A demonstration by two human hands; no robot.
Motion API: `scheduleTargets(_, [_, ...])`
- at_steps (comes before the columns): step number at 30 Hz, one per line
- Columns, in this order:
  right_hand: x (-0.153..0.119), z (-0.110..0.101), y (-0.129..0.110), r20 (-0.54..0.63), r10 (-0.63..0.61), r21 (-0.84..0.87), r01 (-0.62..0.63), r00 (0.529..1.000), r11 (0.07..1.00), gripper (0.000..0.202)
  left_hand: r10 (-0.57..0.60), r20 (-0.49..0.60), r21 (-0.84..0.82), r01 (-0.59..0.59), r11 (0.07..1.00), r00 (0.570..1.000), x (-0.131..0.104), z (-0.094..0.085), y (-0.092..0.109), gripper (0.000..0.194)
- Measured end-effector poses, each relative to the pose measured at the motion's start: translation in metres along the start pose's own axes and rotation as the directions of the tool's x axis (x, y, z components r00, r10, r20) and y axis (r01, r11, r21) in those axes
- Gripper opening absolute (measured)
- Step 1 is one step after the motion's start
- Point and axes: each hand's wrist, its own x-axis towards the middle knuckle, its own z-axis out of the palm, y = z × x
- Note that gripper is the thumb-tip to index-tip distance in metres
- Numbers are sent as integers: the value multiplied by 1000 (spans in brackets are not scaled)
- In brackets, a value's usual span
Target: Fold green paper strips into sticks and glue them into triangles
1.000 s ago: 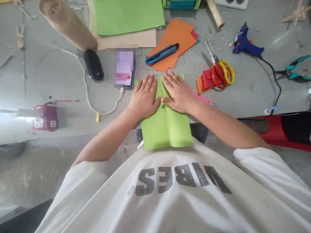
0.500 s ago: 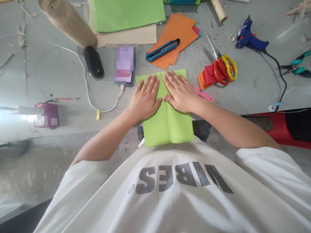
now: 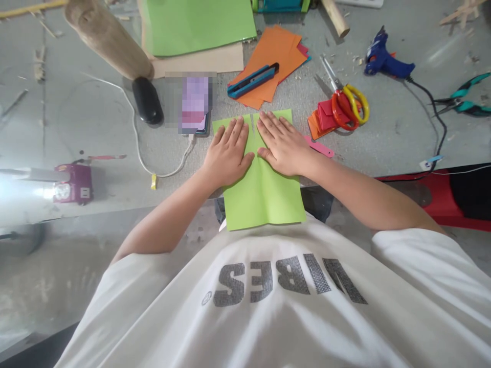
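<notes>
A light green sheet of paper (image 3: 264,204) lies across the table's front edge, its near end overhanging toward my shirt. A crease runs down its middle, and a short tear or slit shows at the far end of that line. My left hand (image 3: 229,153) rests flat on the left half, fingers stretched away from me. On the right half my right hand (image 3: 282,145) lies flat too, palm down. The two thumbs point at each other with the crease between them. A pink strip (image 3: 320,146) is beside my right wrist.
Beyond the sheet lie orange papers (image 3: 286,48) with a blue box cutter (image 3: 253,82), and a phone (image 3: 196,105) on a white cable. To the right are scissors (image 3: 351,105), a blue glue gun (image 3: 389,59) and pliers (image 3: 464,97). A wooden cylinder (image 3: 109,38) stands far left.
Both hands stay flat on the green sheet. The slit at its far end looks slightly wider. The whole view has shifted a little.
</notes>
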Motion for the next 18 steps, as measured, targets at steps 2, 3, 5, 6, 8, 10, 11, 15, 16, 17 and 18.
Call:
scheduleTargets(2, [1,-1,1,4,-2,-10,2,1000,1000,94,-1,4,5,1,1000,1000,1,-1,2,92])
scheduleTargets(3, [1,-1,1,10,0,-18,0,1000,1000,94,-5,9,12,5,1000,1000,2,-2,3,93])
scheduleTargets(5, [2,-3,0,21,10,-34,-10,1000,999,95,-23,32,34,22,999,999,2,-4,5,94])
scheduleTargets(6, [2,-3,0,23,14,-41,-13,1000,999,95,-34,43,48,32,998,998,2,-4,7,95])
scheduleTargets(8, [1,-4,0,23,10,-47,-9,1000,999,96,-41,51,68,38,997,998,1,-5,8,95])
scheduleTargets(10, [1,-6,-1,24,5,-52,-3,1000,999,96,-29,38,72,26,997,999,1,-5,7,93])
scheduleTargets(11, [2,-7,-2,28,8,-56,-6,1000,998,96,-24,29,69,22,997,999,3,-5,5,92])
scheduleTargets(15, [12,-12,0,26,13,-66,-11,1000,998,95,-47,8,50,47,998,999,16,-10,-1,86])
scheduleTargets(16, [16,-14,1,18,3,-64,-2,1000,998,95,-53,-16,49,54,997,998,18,-12,-1,83])
scheduleTargets(17, [19,-16,2,11,-6,-63,7,1000,998,94,-50,-45,49,52,997,998,19,-15,-1,79])
scheduleTargets(18, [21,-18,3,4,-11,-63,11,1000,998,93,-35,-62,49,38,998,997,18,-17,1,76])
